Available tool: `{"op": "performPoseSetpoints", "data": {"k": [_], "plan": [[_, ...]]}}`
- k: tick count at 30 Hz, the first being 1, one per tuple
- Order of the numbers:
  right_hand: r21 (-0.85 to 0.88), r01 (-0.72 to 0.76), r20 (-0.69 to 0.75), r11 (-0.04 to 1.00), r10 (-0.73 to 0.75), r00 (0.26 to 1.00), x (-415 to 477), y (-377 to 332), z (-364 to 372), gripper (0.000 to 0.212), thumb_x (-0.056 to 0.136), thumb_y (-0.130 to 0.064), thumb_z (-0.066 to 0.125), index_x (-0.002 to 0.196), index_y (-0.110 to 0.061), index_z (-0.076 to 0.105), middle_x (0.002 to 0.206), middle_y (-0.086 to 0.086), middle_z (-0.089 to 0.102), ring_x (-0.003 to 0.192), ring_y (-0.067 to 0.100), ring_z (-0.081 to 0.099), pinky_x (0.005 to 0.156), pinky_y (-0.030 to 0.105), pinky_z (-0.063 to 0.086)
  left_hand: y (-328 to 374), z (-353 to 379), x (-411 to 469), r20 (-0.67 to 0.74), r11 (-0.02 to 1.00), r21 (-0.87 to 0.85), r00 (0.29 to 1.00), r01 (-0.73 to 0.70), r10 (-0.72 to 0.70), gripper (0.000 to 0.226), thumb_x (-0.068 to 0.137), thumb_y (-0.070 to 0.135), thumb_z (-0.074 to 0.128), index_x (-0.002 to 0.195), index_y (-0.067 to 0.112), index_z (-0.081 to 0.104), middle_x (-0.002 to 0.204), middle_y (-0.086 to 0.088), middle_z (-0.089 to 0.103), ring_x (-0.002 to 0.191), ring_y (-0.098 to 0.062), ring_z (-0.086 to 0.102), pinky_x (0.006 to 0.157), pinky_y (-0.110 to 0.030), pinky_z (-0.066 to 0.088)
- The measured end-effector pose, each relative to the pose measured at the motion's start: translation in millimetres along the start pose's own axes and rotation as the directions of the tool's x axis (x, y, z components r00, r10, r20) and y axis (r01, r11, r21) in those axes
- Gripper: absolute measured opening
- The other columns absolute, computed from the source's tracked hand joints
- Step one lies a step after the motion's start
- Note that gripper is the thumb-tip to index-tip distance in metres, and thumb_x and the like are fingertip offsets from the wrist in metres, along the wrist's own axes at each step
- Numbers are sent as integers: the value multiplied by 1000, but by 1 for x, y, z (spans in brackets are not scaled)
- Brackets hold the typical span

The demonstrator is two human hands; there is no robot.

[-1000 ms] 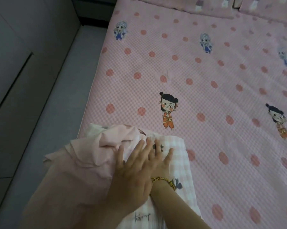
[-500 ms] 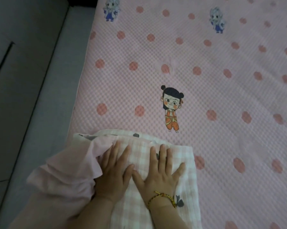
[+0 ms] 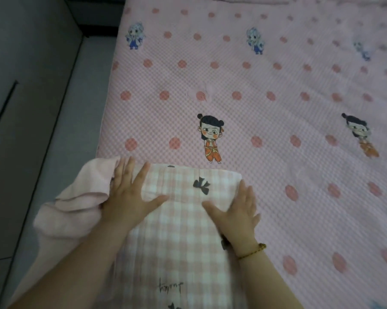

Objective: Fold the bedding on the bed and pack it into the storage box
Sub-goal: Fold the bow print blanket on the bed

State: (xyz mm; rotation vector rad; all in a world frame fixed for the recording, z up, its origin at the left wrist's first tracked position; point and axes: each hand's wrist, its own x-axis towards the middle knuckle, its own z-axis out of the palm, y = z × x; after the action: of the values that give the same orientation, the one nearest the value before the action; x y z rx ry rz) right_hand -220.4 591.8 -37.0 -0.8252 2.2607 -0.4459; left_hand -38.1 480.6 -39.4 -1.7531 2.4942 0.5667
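Pressing soft, light pink-and-white checked folded blanket [image 3: 183, 224] flat: left hand [image 3: 130, 197], right hand [image 3: 239, 212], grips spread apart; lift by near folded edges.

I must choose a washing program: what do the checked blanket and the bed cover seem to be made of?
Checked blanket: soft, matte woven cloth, perhaps cotton gauze; it shows fine crinkled ribs. Bed cover: matte quilted or waffle-textured fabric with printed dots; the fibre cannot be told.
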Motion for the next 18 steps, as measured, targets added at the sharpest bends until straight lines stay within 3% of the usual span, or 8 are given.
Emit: {"op": "performPoseSetpoints", "data": {"k": [2,4,7,10,14,18], "plan": [[344,-79,100,936,47,994,-1,8,-16,79,60,-55,74,122,-37,28,132,-4,40,130,28,38,104,54,35,-3,-12,-2,36,996,79,998,46,-48,140,24,95,-19,147,33,-1,156,1,-11,142,-17,-16,115,-38,-4],[560,-150,247,815,8,969,0,11,-24,61,69,-34,78,107,-35,31,112,-7,50,110,20,54,93,44,49,-3,-14,-1,60,991,124,996,52,-60,136,25,96,-13,147,34,-4,156,3,-12,142,-17,-17,114,-42,-3],[577,-249,422,778,-24,906,9,18,-27,44,77,-24,70,108,-32,40,104,-5,59,93,12,60,76,28,55,-4,-8,1,82,992,110,994,59,-68,122,38,88,1,147,35,-1,156,3,-11,142,-16,-16,113,-47,-5],[571,-331,478,751,24,878,20,17,-26,76,70,-36,71,134,-24,32,116,4,60,93,14,62,58,20,55,-10,-2,8,78,995,76,995,59,-65,119,40,87,4,147,35,4,157,4,-7,143,-15,-14,112,-48,-8],[575,-304,459,760,8,889,27,13,-23,39,83,-28,63,117,-26,45,104,-3,64,84,9,63,49,13,50,-17,5,17,52,995,81,997,57,-61,119,40,88,4,147,34,9,157,4,0,143,-16,-9,111,-50,-10],[600,-259,432,757,-34,901,22,9,-20,23,83,-24,65,105,-25,59,97,-3,70,72,2,69,53,13,50,-23,9,16,64,989,135,996,56,-65,130,32,95,-9,147,35,6,157,3,1,144,-16,-7,111,-51,-10]]}}
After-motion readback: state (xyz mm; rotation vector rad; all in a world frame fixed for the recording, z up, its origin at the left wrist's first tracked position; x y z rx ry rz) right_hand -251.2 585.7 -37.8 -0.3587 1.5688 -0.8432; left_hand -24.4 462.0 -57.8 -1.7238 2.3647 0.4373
